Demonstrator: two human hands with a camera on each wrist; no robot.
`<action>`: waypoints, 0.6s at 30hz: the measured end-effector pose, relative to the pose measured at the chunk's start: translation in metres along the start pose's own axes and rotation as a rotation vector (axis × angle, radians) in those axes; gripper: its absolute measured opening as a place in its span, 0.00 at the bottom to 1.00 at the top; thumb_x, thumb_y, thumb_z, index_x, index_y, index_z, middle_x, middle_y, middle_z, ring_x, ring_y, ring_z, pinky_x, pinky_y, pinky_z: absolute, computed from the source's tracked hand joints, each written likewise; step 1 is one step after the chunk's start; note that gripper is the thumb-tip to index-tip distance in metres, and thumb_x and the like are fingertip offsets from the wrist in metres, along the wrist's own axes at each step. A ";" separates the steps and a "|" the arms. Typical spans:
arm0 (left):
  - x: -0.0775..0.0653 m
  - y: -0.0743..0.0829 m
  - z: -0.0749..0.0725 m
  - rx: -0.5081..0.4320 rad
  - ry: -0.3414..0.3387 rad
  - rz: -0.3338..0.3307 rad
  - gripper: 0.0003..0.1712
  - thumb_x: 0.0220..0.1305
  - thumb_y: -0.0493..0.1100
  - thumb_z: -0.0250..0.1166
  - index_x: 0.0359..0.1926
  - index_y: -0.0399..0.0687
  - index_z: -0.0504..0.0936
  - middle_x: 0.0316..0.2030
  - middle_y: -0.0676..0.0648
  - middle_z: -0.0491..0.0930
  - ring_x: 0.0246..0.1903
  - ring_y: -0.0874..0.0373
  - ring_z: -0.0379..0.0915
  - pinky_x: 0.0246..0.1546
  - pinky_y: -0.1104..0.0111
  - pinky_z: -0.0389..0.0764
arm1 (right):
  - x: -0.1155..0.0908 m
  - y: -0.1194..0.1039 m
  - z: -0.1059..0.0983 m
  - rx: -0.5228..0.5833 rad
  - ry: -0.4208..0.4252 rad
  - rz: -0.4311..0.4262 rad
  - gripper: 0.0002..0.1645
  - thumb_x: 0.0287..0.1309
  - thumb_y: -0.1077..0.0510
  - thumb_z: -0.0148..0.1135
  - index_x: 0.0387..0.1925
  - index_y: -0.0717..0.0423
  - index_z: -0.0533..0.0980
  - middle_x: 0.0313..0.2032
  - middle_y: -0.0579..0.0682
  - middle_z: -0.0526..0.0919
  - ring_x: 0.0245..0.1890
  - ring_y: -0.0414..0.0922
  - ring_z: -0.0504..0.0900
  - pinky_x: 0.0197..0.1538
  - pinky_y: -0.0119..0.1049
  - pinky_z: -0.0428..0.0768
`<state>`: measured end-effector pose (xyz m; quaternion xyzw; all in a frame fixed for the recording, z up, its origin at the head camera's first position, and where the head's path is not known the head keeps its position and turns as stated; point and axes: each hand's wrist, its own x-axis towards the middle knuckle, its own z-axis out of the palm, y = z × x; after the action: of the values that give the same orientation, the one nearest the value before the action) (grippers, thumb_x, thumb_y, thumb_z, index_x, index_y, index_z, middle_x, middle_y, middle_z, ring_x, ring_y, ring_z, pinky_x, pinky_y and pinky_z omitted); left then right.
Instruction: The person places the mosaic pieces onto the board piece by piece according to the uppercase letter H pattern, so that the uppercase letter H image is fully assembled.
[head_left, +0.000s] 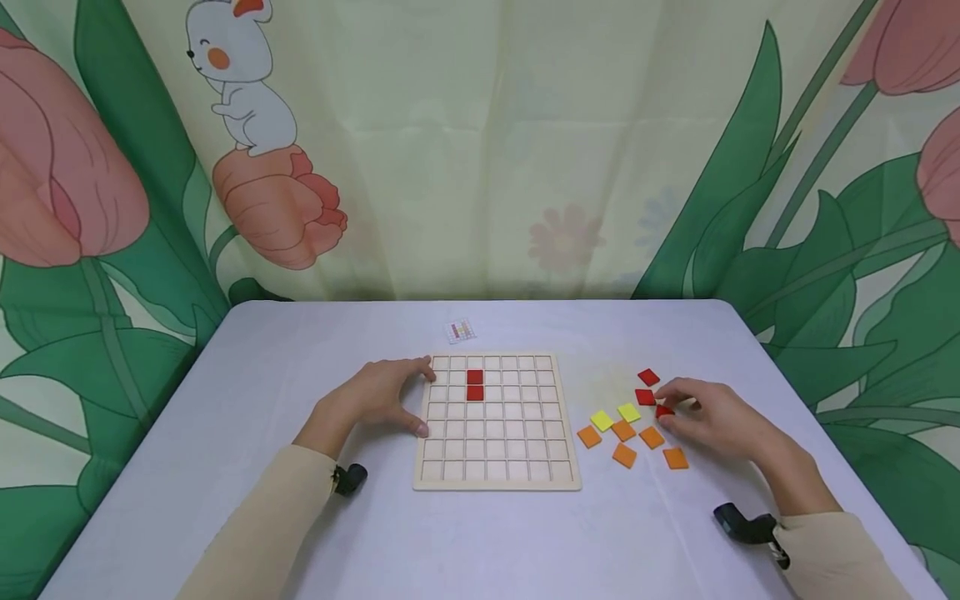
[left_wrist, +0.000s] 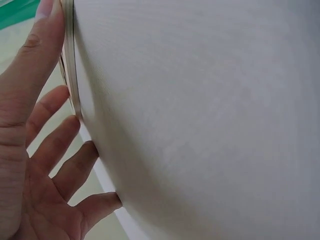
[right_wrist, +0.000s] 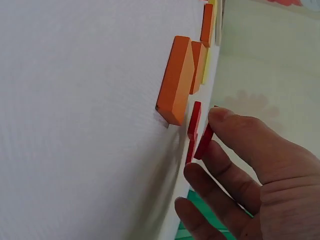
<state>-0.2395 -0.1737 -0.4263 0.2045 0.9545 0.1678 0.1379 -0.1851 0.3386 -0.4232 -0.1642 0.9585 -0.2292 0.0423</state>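
Observation:
A pale square board (head_left: 497, 451) with a grid of shallow cells lies on the table. Two red tiles (head_left: 475, 392) sit in it, one directly above the other. My left hand (head_left: 375, 396) rests at the board's left edge, thumb and fingers spread along the side. To the right of the board, my right hand (head_left: 723, 421) pinches a red square tile (right_wrist: 204, 144) between thumb and fingertips, tilted on edge in the right wrist view. Two more red tiles (head_left: 645, 397) lie just beyond those fingertips.
Several orange tiles (head_left: 624, 455) and two yellow tiles (head_left: 602, 421) are scattered between the board and my right hand. A small printed card (head_left: 460, 331) lies behind the board. Past the table's far edge hangs a patterned curtain (head_left: 480, 167).

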 end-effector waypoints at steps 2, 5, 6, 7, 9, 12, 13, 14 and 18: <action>0.001 0.000 0.000 0.001 0.001 -0.002 0.50 0.34 0.67 0.85 0.61 0.65 0.76 0.77 0.52 0.62 0.74 0.47 0.62 0.72 0.48 0.67 | 0.002 0.000 -0.002 0.021 0.020 0.015 0.23 0.61 0.58 0.73 0.57 0.51 0.78 0.46 0.49 0.84 0.49 0.52 0.82 0.53 0.56 0.85; 0.001 0.000 -0.001 0.000 0.004 -0.001 0.50 0.34 0.66 0.86 0.61 0.64 0.77 0.77 0.52 0.62 0.74 0.47 0.62 0.72 0.47 0.66 | 0.005 -0.002 -0.006 0.048 0.066 0.025 0.31 0.63 0.56 0.72 0.65 0.53 0.73 0.47 0.53 0.84 0.50 0.55 0.82 0.54 0.57 0.85; 0.001 0.000 -0.002 -0.001 0.005 0.004 0.49 0.34 0.66 0.86 0.61 0.64 0.77 0.77 0.52 0.63 0.74 0.46 0.62 0.72 0.47 0.67 | 0.007 -0.002 -0.008 0.054 0.085 0.022 0.33 0.63 0.56 0.72 0.67 0.53 0.70 0.48 0.53 0.84 0.50 0.56 0.82 0.54 0.57 0.85; 0.000 0.000 -0.002 -0.002 0.003 0.001 0.49 0.34 0.66 0.86 0.61 0.64 0.77 0.77 0.52 0.63 0.74 0.46 0.62 0.72 0.47 0.66 | 0.008 -0.003 -0.009 0.057 0.104 0.016 0.35 0.63 0.56 0.72 0.68 0.53 0.69 0.48 0.54 0.84 0.50 0.56 0.83 0.54 0.56 0.85; 0.000 0.000 -0.002 -0.005 -0.001 0.003 0.50 0.34 0.66 0.86 0.61 0.64 0.77 0.77 0.52 0.62 0.75 0.46 0.61 0.72 0.47 0.66 | 0.011 -0.006 -0.013 0.057 0.145 -0.010 0.37 0.62 0.57 0.73 0.69 0.54 0.68 0.47 0.54 0.84 0.50 0.56 0.83 0.53 0.52 0.86; 0.000 0.002 -0.002 -0.011 -0.005 0.003 0.50 0.35 0.66 0.85 0.62 0.64 0.76 0.77 0.52 0.62 0.75 0.46 0.61 0.72 0.47 0.66 | 0.016 -0.010 -0.016 0.058 0.194 -0.055 0.38 0.61 0.60 0.74 0.69 0.54 0.68 0.46 0.53 0.84 0.49 0.55 0.84 0.52 0.41 0.86; -0.001 0.002 -0.003 -0.012 -0.004 0.001 0.50 0.35 0.66 0.86 0.62 0.64 0.76 0.78 0.52 0.62 0.75 0.46 0.60 0.73 0.47 0.66 | 0.018 -0.011 -0.017 0.063 0.207 -0.067 0.38 0.60 0.60 0.74 0.69 0.54 0.68 0.46 0.53 0.84 0.48 0.55 0.84 0.51 0.38 0.86; -0.001 0.003 -0.003 -0.013 -0.002 -0.001 0.50 0.35 0.66 0.86 0.61 0.64 0.77 0.78 0.52 0.62 0.75 0.46 0.61 0.72 0.47 0.66 | 0.021 -0.013 -0.017 0.069 0.219 -0.077 0.39 0.60 0.61 0.74 0.69 0.54 0.67 0.45 0.53 0.84 0.48 0.55 0.84 0.51 0.37 0.86; -0.003 0.001 -0.003 -0.011 -0.001 0.001 0.49 0.35 0.65 0.86 0.61 0.63 0.77 0.77 0.51 0.63 0.74 0.45 0.62 0.72 0.45 0.66 | 0.033 -0.024 -0.012 0.099 0.249 -0.101 0.43 0.60 0.61 0.74 0.72 0.54 0.63 0.45 0.52 0.83 0.47 0.54 0.84 0.52 0.44 0.87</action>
<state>-0.2373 -0.1746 -0.4230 0.2041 0.9535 0.1729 0.1393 -0.2107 0.3129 -0.4021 -0.1803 0.9343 -0.2968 -0.0803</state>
